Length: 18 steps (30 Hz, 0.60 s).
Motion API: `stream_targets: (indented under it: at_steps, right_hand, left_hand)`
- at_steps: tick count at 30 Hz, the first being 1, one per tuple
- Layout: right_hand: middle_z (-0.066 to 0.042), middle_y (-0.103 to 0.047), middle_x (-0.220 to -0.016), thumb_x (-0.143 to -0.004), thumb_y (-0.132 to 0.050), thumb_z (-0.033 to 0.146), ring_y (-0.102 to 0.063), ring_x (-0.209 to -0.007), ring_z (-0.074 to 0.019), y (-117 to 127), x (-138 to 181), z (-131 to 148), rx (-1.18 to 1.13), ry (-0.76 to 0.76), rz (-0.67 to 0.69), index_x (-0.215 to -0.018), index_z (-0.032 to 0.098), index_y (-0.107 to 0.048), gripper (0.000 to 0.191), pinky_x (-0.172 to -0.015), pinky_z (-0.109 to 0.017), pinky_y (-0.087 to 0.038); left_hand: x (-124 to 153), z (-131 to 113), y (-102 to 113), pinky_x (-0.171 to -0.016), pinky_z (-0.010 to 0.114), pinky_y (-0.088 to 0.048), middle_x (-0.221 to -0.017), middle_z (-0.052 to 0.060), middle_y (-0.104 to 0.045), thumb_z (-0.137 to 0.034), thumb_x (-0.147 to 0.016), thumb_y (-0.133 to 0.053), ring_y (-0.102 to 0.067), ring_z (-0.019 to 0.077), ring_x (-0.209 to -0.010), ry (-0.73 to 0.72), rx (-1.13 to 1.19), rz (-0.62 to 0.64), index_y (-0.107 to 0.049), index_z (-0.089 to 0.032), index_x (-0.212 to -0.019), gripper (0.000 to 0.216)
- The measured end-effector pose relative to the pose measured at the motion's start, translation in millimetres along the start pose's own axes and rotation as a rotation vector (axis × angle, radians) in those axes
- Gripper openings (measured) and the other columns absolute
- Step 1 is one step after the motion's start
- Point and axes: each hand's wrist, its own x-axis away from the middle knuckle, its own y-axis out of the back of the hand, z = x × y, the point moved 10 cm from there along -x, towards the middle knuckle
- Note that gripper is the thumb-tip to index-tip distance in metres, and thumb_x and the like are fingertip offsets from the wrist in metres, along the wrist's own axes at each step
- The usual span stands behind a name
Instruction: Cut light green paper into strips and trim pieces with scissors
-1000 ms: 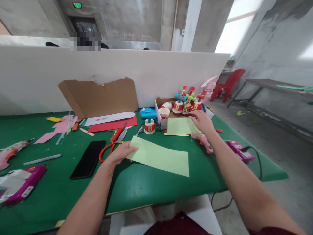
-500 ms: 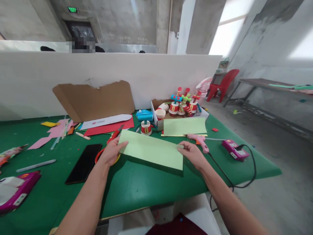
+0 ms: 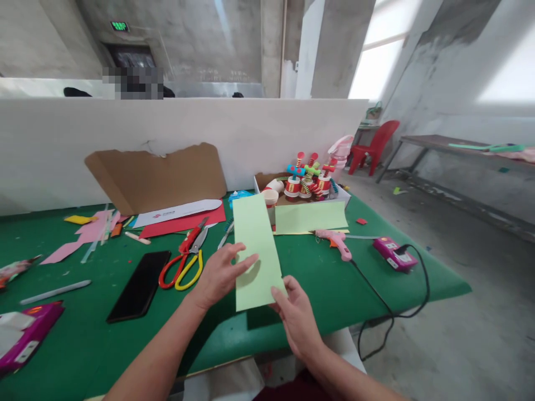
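A strip of light green paper [image 3: 256,234] is held up above the green table, its long side pointing away from me. My right hand [image 3: 295,314] pinches its near right corner, thumb on top. At the paper's left edge, my left hand [image 3: 221,273] has its fingers apart, with thumb and forefinger over the sheet; whether they touch it I cannot tell. To the left lie scissors with red and yellow handles [image 3: 188,267] and a black phone [image 3: 140,287]. The paper hides part of the table behind it.
A box [image 3: 343,196] of paper-cup figures [image 3: 293,186] stands at the back, with a folded green sheet [image 3: 311,218] before it. A pink glue gun [image 3: 336,239] and a purple power unit [image 3: 395,253] lie right, a cord hanging off the edge. Cardboard [image 3: 163,175] leans on the partition.
The green paper has turned from lying crosswise to pointing away from me. My left hand has let go of its left end and moved right; my right hand has moved left and nearer.
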Motion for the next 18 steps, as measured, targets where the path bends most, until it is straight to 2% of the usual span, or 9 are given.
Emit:
stream_targets:
  at_steps: [2, 3, 6, 8, 10, 12, 14, 16, 18]
  right_hand:
    - [-0.001, -0.058, -0.081, -0.087, -0.054, 0.054, -0.057, -0.067, -0.0145, -7, 6, 23, 0.129, 0.152, 0.135, -0.085, 0.022, -0.052, 0.032, -0.061, -0.028, -0.052]
    - [-0.003, -0.059, -0.086, -0.088, -0.048, 0.058, -0.058, -0.07, -0.016, -5, 11, 43, 0.227, 0.306, 0.16, -0.089, 0.022, -0.053, 0.036, -0.064, -0.031, -0.054]
    - [-0.012, -0.056, -0.116, -0.076, -0.064, 0.062, -0.056, -0.108, -0.0283, 3, 37, 102, 0.687, 0.891, 0.089, -0.118, 0.023, -0.05, 0.059, -0.092, -0.046, -0.049]
    - [-0.014, -0.049, -0.133, -0.075, -0.07, 0.053, -0.041, -0.129, -0.0343, -4, 48, 110, 1.003, 1.129, 0.104, -0.128, 0.024, -0.045, 0.065, -0.107, -0.057, -0.034]
    - [-0.01, -0.052, -0.134, -0.083, -0.066, 0.036, -0.033, -0.137, -0.0329, -17, 49, 94, 1.259, 1.23, 0.238, -0.123, 0.026, -0.051, 0.045, -0.114, -0.061, -0.019]
    - [-0.003, -0.063, -0.124, -0.086, -0.057, 0.019, -0.039, -0.134, -0.0274, -25, 47, 73, 1.388, 1.262, 0.377, -0.107, 0.026, -0.059, 0.023, -0.117, -0.058, -0.01]
    - [-0.001, -0.068, -0.113, -0.085, -0.05, 0.008, -0.049, -0.125, -0.0232, -28, 44, 61, 1.423, 1.271, 0.416, -0.093, 0.023, -0.061, 0.021, -0.119, -0.056, -0.008]
    - [-0.003, -0.07, -0.109, -0.083, -0.048, 0.005, -0.054, -0.119, -0.0226, -28, 38, 55, 1.466, 1.235, 0.387, -0.087, 0.021, -0.059, 0.02, -0.119, -0.055, -0.012]
    - [-0.006, -0.069, -0.108, -0.082, -0.049, 0.007, -0.055, -0.115, -0.0241, -26, 29, 50, 1.551, 1.13, 0.368, -0.088, 0.02, -0.059, 0.018, -0.118, -0.054, -0.015]
  left_hand:
    - [-1, -9, 8, -0.071, 0.024, -0.049, -0.105, 0.006, -0.058, -0.015, -0.092, -0.049, -0.057, 0.0131, -0.084, -0.008, 0.061, -0.001, -0.066, -0.025, -0.107, 0.025]
    - [0, -11, 15, -0.074, 0.024, -0.05, -0.105, 0.006, -0.06, -0.016, -0.092, -0.049, -0.058, 0.0138, -0.087, 0.004, 0.109, -0.009, -0.066, -0.025, -0.108, 0.025]
    - [8, -12, 36, -0.082, 0.026, -0.05, -0.104, 0.005, -0.064, -0.02, -0.093, -0.051, -0.061, 0.0162, -0.098, 0.049, 0.288, -0.024, -0.068, -0.028, -0.112, 0.026]
    - [15, -11, 35, -0.085, 0.026, -0.051, -0.11, 0.005, -0.065, -0.023, -0.093, -0.052, -0.062, 0.0173, -0.103, 0.103, 0.443, 0.059, -0.069, -0.03, -0.111, 0.026]
    - [24, -12, 22, -0.089, 0.028, -0.051, -0.116, 0.007, -0.065, -0.028, -0.091, -0.055, -0.062, 0.0197, -0.109, 0.162, 0.619, 0.222, -0.071, -0.029, -0.109, 0.024]
    - [34, -7, 6, -0.093, 0.032, -0.051, -0.12, 0.009, -0.065, -0.034, -0.089, -0.058, -0.06, 0.023, -0.114, 0.218, 0.76, 0.375, -0.073, -0.027, -0.104, 0.023]
    - [46, 15, -7, -0.096, 0.035, -0.05, -0.125, 0.01, -0.063, -0.04, -0.088, -0.056, -0.059, 0.0251, -0.117, 0.342, 0.766, 0.467, -0.074, -0.026, -0.102, 0.027]
    - [59, 56, -7, -0.094, 0.037, -0.051, -0.127, 0.008, -0.063, -0.041, -0.089, -0.05, -0.061, 0.025, -0.114, 0.541, 0.613, 0.447, -0.072, -0.027, -0.107, 0.032]
    - [68, 95, 16, -0.087, 0.039, -0.054, -0.112, 0.008, -0.07, -0.043, -0.089, -0.046, -0.066, 0.025, -0.102, 0.731, 0.435, 0.287, -0.072, -0.024, -0.102, 0.035]
